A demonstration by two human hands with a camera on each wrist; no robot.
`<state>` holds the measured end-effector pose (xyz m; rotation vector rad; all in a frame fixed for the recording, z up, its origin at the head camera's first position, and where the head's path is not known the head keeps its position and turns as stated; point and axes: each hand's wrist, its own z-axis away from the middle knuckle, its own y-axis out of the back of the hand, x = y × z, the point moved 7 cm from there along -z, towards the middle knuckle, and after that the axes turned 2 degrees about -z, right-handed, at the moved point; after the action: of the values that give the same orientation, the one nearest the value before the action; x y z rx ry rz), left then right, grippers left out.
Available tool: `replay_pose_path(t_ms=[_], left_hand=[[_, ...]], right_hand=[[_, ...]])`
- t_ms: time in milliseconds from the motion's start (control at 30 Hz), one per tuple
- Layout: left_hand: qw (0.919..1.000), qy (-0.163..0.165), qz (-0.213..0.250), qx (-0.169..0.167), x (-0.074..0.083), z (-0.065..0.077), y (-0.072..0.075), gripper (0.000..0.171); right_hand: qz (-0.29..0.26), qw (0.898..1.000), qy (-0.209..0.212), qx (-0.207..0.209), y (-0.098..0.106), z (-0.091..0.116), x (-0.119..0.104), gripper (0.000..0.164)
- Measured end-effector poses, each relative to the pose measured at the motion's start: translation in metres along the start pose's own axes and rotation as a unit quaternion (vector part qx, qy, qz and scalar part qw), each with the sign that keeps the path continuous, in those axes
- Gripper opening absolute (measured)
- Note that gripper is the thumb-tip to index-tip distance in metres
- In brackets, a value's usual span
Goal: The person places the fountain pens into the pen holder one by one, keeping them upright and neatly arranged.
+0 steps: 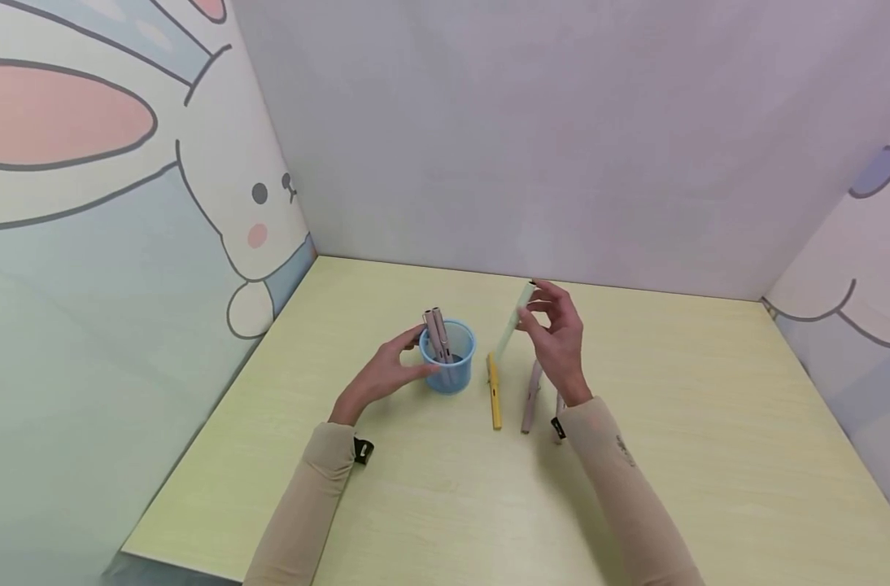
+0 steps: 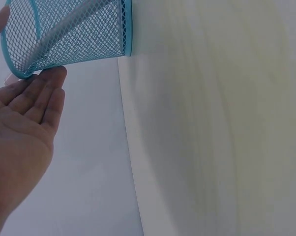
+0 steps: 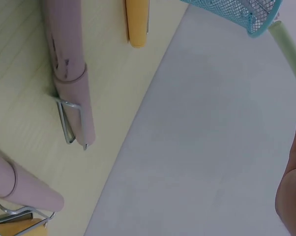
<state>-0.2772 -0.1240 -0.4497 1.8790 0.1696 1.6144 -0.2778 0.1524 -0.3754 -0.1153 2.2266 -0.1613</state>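
My left hand holds a blue mesh pen cup from the left, thumb on the near side and fingertips at the rim. Two pinkish-purple pens lean inside the cup. To its right my right hand pinches a pale green pen between thumb and fingers, above the table and slanting down toward the left. In the right wrist view the green pen's lower end shows close to the rim of the cup.
On the pale yellow table lie a yellow pen and two pinkish-purple pens, partly below the right forearm. Another yellow piece with a metal clip shows at the right wrist view's corner. A plain wall stands behind.
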Motion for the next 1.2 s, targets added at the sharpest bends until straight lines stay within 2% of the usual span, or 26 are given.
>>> replay_pose_path(t_ms=[633,1033,1200], left_hand=[[1.0000,0.007,0.001,-0.004,0.003,0.003,0.001,0.085],[1.0000,0.004,0.003,-0.004,0.004,0.003,0.001,0.084],[1.0000,0.003,0.002,-0.004,0.004,0.003,0.002,0.085]], right_hand=[[-0.022,0.999,0.018,-0.022,-0.028,-0.003,-0.002,0.046],[-0.030,1.000,0.000,-0.007,-0.037,-0.005,-0.001,0.046],[-0.030,0.999,-0.008,-0.013,-0.041,-0.006,0.001,0.046]])
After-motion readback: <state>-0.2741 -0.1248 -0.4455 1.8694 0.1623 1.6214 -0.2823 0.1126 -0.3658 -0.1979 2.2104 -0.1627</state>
